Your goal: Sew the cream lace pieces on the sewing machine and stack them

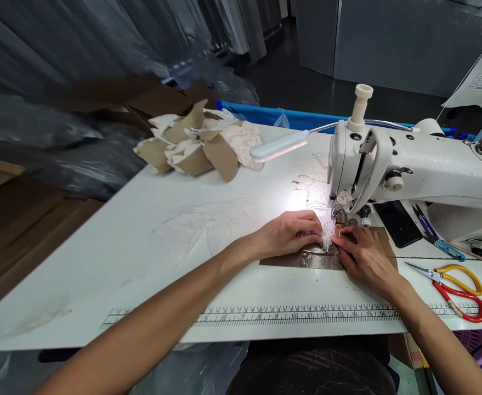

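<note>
My left hand (292,233) lies on the white table (142,247) with fingers curled, pressing a piece of white lace (328,233) just in front of the sewing machine's needle. My right hand (364,255) sits beside it on a brown cardboard piece (306,258), fingers pinched together at the lace's right edge. The white sewing machine (409,164) stands directly behind both hands, and its lamp (279,145) lights the spot.
A heap of lace and brown card pieces (202,142) lies at the table's back left. Scissors with red and yellow handles (454,285), blue snips (434,236) and a black phone (397,222) rest to the right. A ruler strip (285,314) runs along the front edge.
</note>
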The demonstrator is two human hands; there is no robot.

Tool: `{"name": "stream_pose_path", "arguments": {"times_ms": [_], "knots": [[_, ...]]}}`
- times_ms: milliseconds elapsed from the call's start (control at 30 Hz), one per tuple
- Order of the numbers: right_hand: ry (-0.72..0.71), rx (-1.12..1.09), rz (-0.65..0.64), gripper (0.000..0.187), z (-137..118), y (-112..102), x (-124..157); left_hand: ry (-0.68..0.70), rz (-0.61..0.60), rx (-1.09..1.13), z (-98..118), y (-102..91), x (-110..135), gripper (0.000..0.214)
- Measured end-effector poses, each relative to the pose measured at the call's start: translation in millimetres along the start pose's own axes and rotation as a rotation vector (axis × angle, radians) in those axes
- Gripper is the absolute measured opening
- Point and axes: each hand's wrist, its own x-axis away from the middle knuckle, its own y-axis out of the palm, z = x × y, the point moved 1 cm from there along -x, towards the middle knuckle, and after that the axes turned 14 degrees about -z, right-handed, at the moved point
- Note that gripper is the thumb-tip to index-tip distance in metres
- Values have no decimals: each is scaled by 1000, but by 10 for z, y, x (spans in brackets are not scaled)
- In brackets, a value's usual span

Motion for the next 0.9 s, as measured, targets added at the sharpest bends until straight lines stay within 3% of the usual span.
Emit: {"name": "stream_pose_path", "arguments": {"times_ms": [133, 267, 333, 500, 633, 767, 900], "knots": [[10, -15, -12, 37, -5, -1, 1, -76, 88, 75, 6, -21, 24, 25], [8, -28, 2, 34, 0, -2, -4, -44, -77, -57, 25, 18, 40, 25], [2, -28, 8, 34, 7, -5, -5, -27, -91, -105, 22, 26, 36, 26], [-3, -15, 2, 34, 7, -13, -5, 5, 42, -14, 3, -5, 0, 31], [6, 29, 4, 39, -30, 0, -14, -152, 204, -63, 11, 39, -11, 26], [24, 108, -28, 48, -60, 28, -27, -262, 28, -260, 39, 135, -10, 21], [32, 99, -30, 40, -58, 28, -25, -131, -32, -354, 48, 140, 5, 22]]}}
